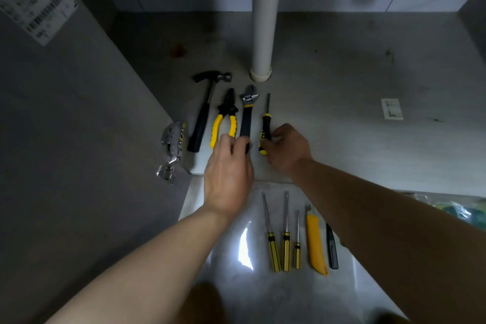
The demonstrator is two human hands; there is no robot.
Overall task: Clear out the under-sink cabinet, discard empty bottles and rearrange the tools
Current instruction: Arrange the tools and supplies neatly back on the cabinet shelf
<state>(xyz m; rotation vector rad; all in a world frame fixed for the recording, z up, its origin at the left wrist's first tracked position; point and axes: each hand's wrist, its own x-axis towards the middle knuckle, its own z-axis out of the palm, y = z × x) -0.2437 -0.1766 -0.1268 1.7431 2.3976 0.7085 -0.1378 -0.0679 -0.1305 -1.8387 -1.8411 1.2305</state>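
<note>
Closest, at six o'clock on the floor, lie three striped screwdrivers [286, 250] and a yellow cutter [317, 244]. Beyond them, on the cabinet floor [342, 73], the left hand [228, 179] curls round the wrench [247, 116] handle. At its three o'clock, the right hand [286, 147] pinches the black-and-yellow screwdriver [265, 123]. The pliers [224, 121] and hammer [202, 118] lie at the wrench's nine o'clock.

The left hand [227, 179] hides the wrench [247, 113] handle's end; the right hand [288, 148], part of the screwdriver [266, 123]. Far left of them, a sticker [34, 0] has blurred print.
</note>
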